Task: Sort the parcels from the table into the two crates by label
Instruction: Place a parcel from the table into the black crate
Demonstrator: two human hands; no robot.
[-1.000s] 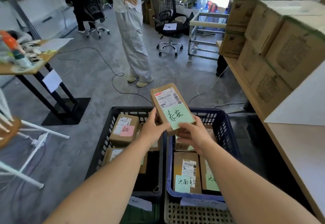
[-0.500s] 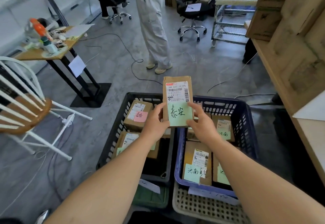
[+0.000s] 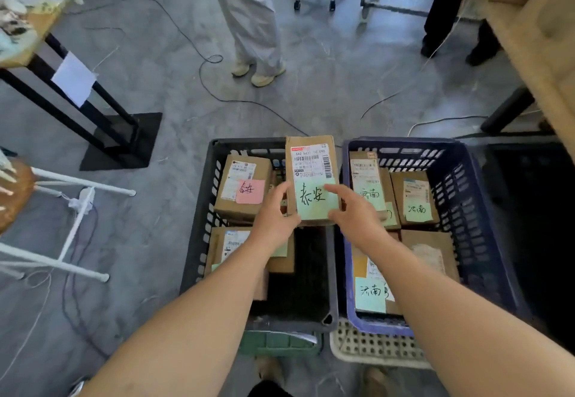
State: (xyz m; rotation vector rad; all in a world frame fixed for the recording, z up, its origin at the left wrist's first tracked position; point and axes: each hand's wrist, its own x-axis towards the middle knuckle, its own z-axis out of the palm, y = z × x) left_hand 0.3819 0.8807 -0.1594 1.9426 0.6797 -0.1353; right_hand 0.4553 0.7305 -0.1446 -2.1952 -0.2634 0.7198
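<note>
Head view
Parcel position: the held parcel point(image 3: 312, 178) hangs over the gap between the black crate point(image 3: 199, 210) and the blue crate point(image 3: 466, 178), face up.
Left hand point(image 3: 273, 219): fingers clasp the parcel's left lower edge.
Right hand point(image 3: 354, 213): thumb and fingers pinch its right lower edge.
Surroundings: a pink-note box point(image 3: 242, 188) lies in the black crate; green-note boxes point(image 3: 415, 199) lie in the blue one; a standing person point(image 3: 252, 20) is beyond.
Parcel look: brown cardboard, a white barcode label above a green handwritten note.
</note>
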